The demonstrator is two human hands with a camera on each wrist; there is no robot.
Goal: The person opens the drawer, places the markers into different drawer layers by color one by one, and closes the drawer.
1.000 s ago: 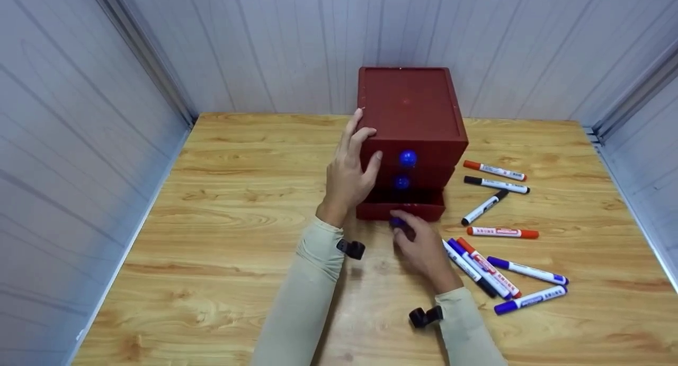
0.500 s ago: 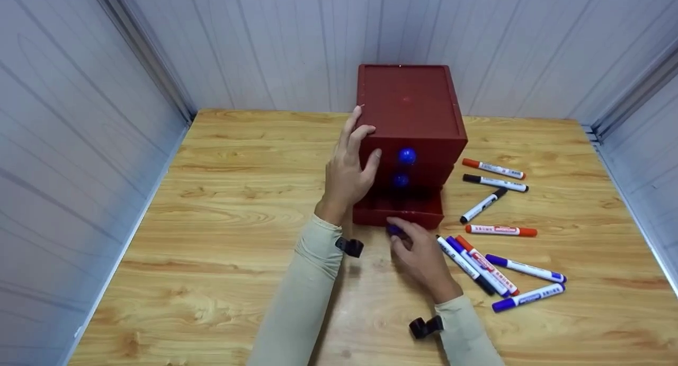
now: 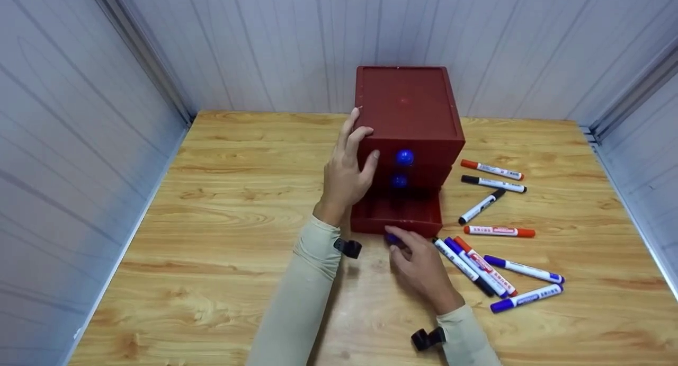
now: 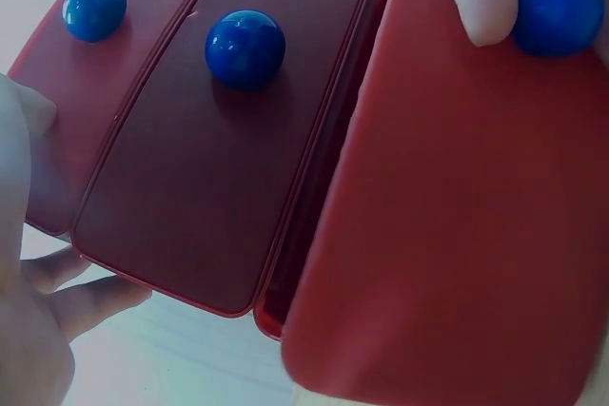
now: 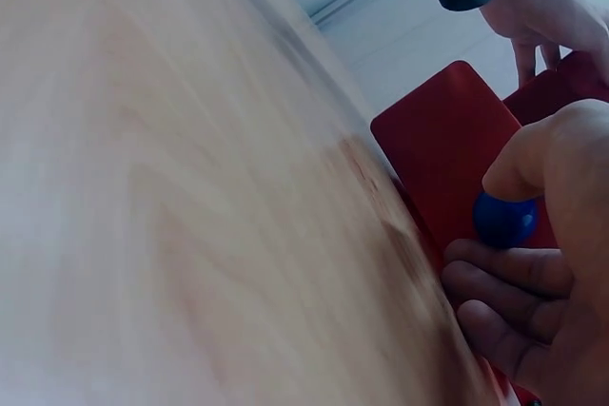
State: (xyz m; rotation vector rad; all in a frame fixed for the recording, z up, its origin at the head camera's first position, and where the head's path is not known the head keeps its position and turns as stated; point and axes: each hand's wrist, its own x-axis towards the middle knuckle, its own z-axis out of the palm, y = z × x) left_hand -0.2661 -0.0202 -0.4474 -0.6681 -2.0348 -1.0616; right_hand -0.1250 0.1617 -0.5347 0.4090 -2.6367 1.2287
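A dark red drawer box (image 3: 408,104) with round blue knobs stands on the wooden table. Its bottom drawer (image 3: 365,226) is pulled out toward me, and the part of its inside that shows is bare red. My right hand (image 3: 421,265) pinches that drawer's blue knob (image 5: 505,220) between thumb and fingers, as the right wrist view shows. My left hand (image 3: 344,178) rests against the box's left side, fingertips at the top edge and thumb by the front. The upper knob (image 4: 94,8) and middle knob (image 4: 245,49) sit on closed drawers in the left wrist view.
Several whiteboard markers lie right of the box: a red one (image 3: 499,231), black ones such as the upper black marker (image 3: 493,183), and blue ones such as the front blue marker (image 3: 526,298). Some lie side by side close to my right hand. Pale panel walls (image 3: 286,48) surround the table.
The bottom drawer has slid farther out toward me, with my right hand moving back on its knob. My left hand keeps its place on the box's side.
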